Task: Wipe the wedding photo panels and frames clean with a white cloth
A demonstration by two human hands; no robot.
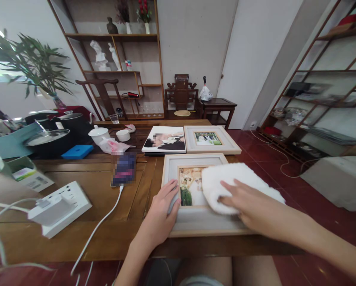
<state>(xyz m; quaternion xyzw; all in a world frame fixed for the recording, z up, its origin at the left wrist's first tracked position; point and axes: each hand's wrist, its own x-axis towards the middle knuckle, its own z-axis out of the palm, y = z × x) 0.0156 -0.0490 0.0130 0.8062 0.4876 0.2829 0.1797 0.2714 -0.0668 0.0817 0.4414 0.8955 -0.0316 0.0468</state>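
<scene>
A light wooden picture frame lies flat before me near the table's front edge, with a small photo in its middle. Along the frame's left side rests my left hand, its fingers stretched out and thumb apart. My right hand grips a fluffy white cloth and presses it on the frame's right part. The cloth covers the right side of the photo and hangs past the frame's right edge. Some of the right fingers sink into the cloth and are hidden.
Behind lie a second framed photo and a stack topped by a photo panel. At left are a phone on a charging cable, a power strip, a blue box, a lidded pan and white cups.
</scene>
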